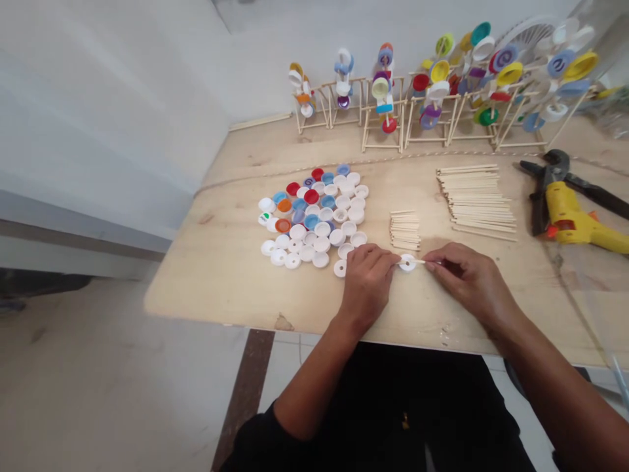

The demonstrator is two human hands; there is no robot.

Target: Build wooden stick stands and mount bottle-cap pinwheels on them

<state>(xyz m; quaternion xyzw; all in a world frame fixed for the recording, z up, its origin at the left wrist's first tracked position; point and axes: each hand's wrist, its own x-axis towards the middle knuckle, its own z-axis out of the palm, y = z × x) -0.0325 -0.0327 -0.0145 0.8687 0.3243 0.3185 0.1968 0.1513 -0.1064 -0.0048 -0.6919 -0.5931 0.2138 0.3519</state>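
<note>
A white bottle cap (407,268) with a hole in its middle lies on the wooden table near its front edge. Across it runs a short thin wooden stick (419,261). My left hand (369,278) is closed on the stick's left end, and my right hand (464,275) pinches the right end between thumb and fingers. Just beyond the cap is a small pile of short sticks (405,229). Left of that spreads a group of bottle caps (322,229), mostly white, with some red, blue and orange ones. Another holed white cap (340,268) sits beside my left hand.
Longer sticks (476,200) lie in a stack at the right. Farther right are a yellow glue gun (565,210) and dark-handled pliers (557,164). Stick frames carrying wheels of colored caps (386,92) stand along the back. A twisted cord (373,159) crosses the table before them.
</note>
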